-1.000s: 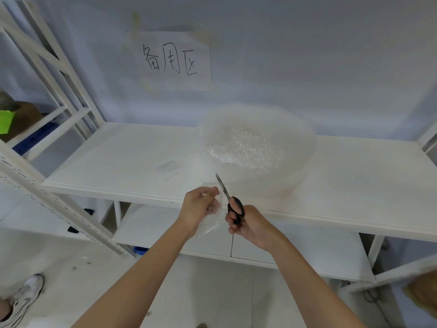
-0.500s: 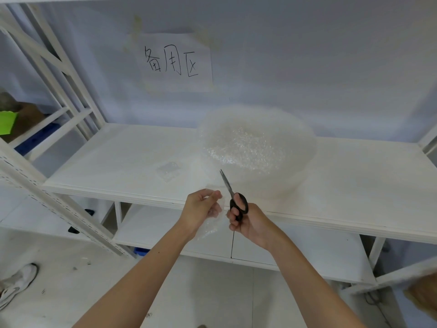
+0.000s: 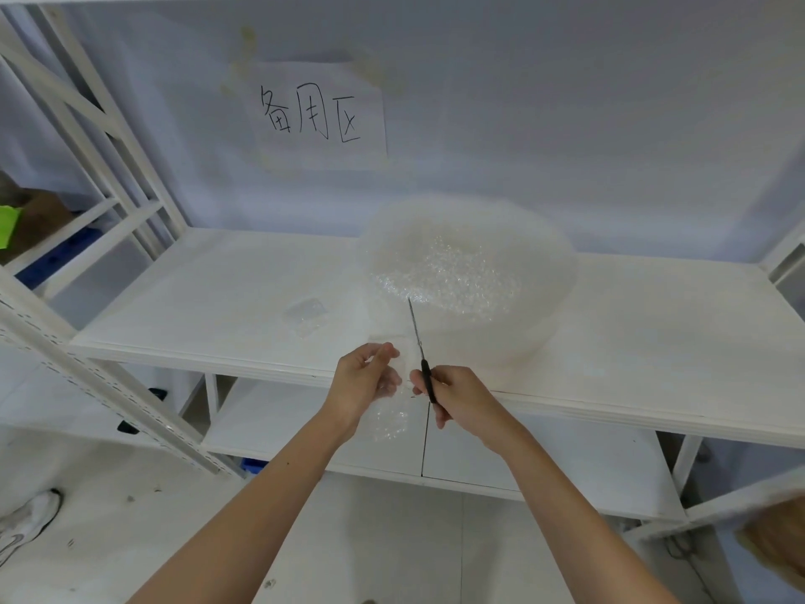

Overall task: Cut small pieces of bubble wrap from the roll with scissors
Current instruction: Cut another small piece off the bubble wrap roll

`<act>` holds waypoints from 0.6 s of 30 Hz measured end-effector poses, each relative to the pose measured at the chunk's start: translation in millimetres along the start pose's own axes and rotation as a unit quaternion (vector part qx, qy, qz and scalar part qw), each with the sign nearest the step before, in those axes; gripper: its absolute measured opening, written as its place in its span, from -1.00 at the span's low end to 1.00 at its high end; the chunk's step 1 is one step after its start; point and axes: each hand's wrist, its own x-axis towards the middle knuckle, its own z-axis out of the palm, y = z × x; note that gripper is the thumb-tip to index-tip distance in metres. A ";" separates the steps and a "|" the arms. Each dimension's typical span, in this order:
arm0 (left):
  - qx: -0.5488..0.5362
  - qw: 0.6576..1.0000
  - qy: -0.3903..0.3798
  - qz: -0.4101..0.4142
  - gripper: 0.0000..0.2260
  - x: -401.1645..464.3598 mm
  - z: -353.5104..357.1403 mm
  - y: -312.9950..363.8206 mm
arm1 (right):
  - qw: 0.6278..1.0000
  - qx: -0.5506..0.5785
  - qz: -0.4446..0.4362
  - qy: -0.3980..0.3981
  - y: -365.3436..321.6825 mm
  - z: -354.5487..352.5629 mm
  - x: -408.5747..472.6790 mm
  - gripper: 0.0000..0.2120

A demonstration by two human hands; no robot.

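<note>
Bubble wrap: light, soft, limp, slippery film; sags under own weight and folds away from blades unless kept taut. Best gripped close beside the cut line, pinched between thumb and fingertips, never far from the blades. Bubbles fragile; hard squeezing likely to pop them. Roll [image 3: 466,276] standing on the shelf [image 3: 653,342], near the front edge, translucent white, glinting with small bubbles on top, wide and low. Loose tail [image 3: 390,422] drawn from the roll over the shelf edge, hanging between both hands, nearly transparent, hard to trace exactly. Left hand [image 3: 366,385] pinching the tail, fingers curled onto it. Right hand [image 3: 457,398] closed round the black handles of the scissors [image 3: 420,346], blades together as a thin line, pointing up and away toward the roll, just right of the left fingertips. One small clear cut piece [image 3: 307,316] lying flat on the shelf, left of the roll, well apart from the hands.
</note>
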 end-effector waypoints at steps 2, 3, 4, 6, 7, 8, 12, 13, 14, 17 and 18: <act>-0.001 1.000 0.002 0.000 -0.78 1.2 0.3 1.1 | 0.998 -0.047 -0.030 0.001 -7.5 -2.8 -1.2 -0.64; -0.002 1.000 0.002 0.001 -0.78 1.5 0.9 1.6 | 0.997 -0.059 -0.040 0.001 -11.0 -4.1 -1.2 -0.65; -0.001 1.000 0.002 0.001 -0.78 1.8 1.5 2.0 | 0.997 -0.067 -0.045 0.003 -14.7 -5.5 -1.0 -0.66; 0.000 1.000 0.003 0.001 -0.78 2.2 3.0 3.0 | 0.996 -0.070 -0.049 0.009 -19.8 -9.6 0.7 -0.70; -0.001 1.000 0.003 0.001 -0.77 2.3 3.8 3.8 | 0.996 -0.072 -0.051 0.013 -21.4 -12.5 1.3 -0.70; -0.004 1.000 0.003 0.000 -0.77 2.5 4.4 4.5 | 0.995 -0.077 -0.053 0.021 -22.2 -15.7 1.7 -0.68; -0.018 1.000 -0.002 -0.007 -0.79 3.6 8.5 9.5 | 0.992 -0.066 -0.063 0.087 -15.2 -33.2 3.9 -0.75; -0.022 1.000 -0.004 -0.010 -0.80 4.2 9.9 10.8 | 0.991 -0.055 -0.060 0.110 -11.2 -38.4 4.8 -0.78; -0.027 1.000 -0.006 -0.014 -0.81 5.0 11.3 11.9 | 0.988 -0.042 -0.055 0.135 -7.8 -43.6 5.0 -0.78; -0.037 0.999 -0.012 -0.024 -0.82 8.0 15.6 13.7 | 0.977 0.014 -0.028 0.212 6.4 -62.1 6.7 -0.74; -0.038 0.999 -0.016 -0.025 -0.82 8.9 17.1 13.7 | 0.972 0.025 -0.016 0.233 11.1 -68.8 6.2 -0.72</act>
